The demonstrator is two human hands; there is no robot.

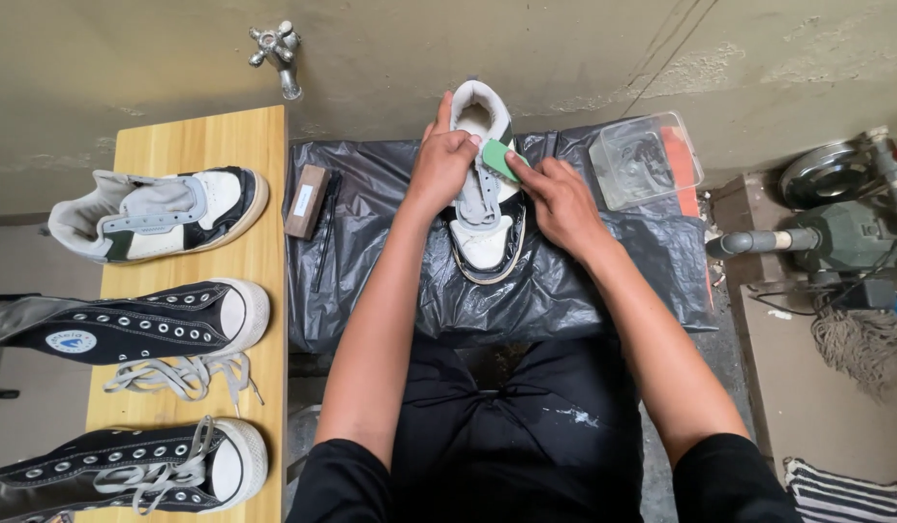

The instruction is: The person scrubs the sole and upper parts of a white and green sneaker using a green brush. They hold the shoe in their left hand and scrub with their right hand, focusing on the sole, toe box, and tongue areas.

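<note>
I am viewing the work area from above through the head camera. A white sneaker (484,194) is lying on a black plastic sheet (564,281), toe pointing toward me and heel opening toward the wall.

My left hand (441,165) is gripping the sneaker at its collar: the fingers are curling over the left edge of the opening, closed firmly on the shoe. My right hand (562,201) is pinching a small green pad (501,160) between thumb and fingertips; the hand is mostly closed around it, and the pad is pressing against the upper right side of the sneaker near the tongue. Both hands are touching the shoe.

On the sheet, left of the sneaker, a brown block with a white label (306,200) is lying beside a thin dark stick (324,232). To the right, a clear plastic box (646,160) is sitting at the sheet's far corner.

On the wooden table (201,140) at the left, a matching white sneaker (158,215) is lying on its side, and two black high-top sneakers, the nearer high-top (138,470) and the farther high-top (143,324), are lying below it with loose grey laces. A metal tap (277,53) is projecting from the wall above.
</note>
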